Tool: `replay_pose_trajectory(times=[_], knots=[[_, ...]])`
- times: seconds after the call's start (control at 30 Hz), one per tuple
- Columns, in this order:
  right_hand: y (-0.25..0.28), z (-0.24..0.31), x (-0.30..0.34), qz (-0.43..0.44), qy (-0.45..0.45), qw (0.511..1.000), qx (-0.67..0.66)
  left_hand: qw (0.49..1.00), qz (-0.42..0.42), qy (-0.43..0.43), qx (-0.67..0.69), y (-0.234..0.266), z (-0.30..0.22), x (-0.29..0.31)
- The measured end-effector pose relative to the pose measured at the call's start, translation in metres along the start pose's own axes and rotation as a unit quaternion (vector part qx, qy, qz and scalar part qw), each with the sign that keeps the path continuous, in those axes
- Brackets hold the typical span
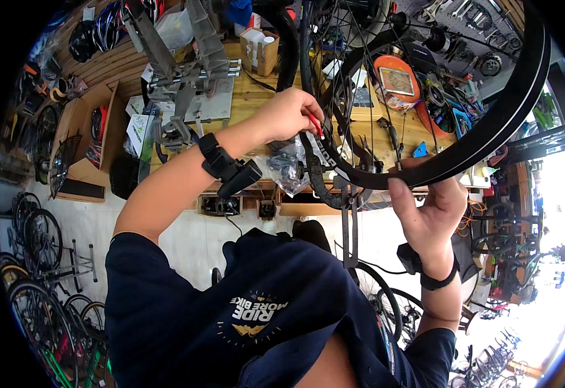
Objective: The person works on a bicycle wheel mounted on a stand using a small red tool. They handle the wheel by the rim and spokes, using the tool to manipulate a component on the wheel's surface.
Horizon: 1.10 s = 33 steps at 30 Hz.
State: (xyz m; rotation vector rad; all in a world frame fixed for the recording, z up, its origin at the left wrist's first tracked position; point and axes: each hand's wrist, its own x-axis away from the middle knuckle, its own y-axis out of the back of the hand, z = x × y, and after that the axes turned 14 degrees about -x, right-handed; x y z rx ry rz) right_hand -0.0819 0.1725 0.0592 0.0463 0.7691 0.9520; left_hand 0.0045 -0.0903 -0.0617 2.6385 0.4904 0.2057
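A black bicycle wheel [521, 90] with a thin white line round it stands in front of me, its spokes running up toward the hub. My left hand [287, 113] is closed on a small red tool [315, 123] with a pale tip, held beside the wheel's left side; its exact kind is too small to tell. My right hand [430, 213] grips the wheel's lower edge, thumb on the near side, the other fingers partly hidden behind it. Left of the spokes, a black curved strip [316, 174] hangs near a clear plastic bag [285, 169].
Behind the wheel lies a wooden workbench [253, 94] with a grey metal fixture [205, 97], a small cardboard box [260, 52] and an orange container [397, 76]. Tools [473, 16] hang on the back wall. A large open carton [88, 136] stands left; parked bicycles [40, 304] fill the lower left.
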Motion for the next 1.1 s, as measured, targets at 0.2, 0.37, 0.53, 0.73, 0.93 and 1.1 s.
replay_pose_trajectory(times=[0.2,0.37,0.53,0.73,0.93,1.1], knots=[[0.005,0.006,-0.005,0.003,0.019,1.000,0.009,0.997,0.029,-0.029,0.065,-0.022,0.006,-0.007],[0.010,0.015,-0.013,-0.016,0.009,1.000,-0.024,0.990,0.075,-0.045,0.112,-0.022,-0.002,0.000],[0.019,0.039,-0.027,-0.015,-0.063,0.997,-0.044,0.988,0.101,-0.099,0.063,-0.018,-0.017,0.004],[0.021,0.047,-0.038,-0.026,-0.044,0.996,-0.076,0.988,0.083,-0.111,0.060,-0.012,-0.027,0.005],[0.026,0.055,-0.051,-0.025,-0.020,0.997,-0.070,0.988,-0.003,-0.113,0.103,-0.009,-0.032,0.004],[0.029,0.063,-0.058,-0.018,-0.040,0.999,0.014,0.969,0.101,-0.147,0.173,-0.023,-0.047,0.015]])
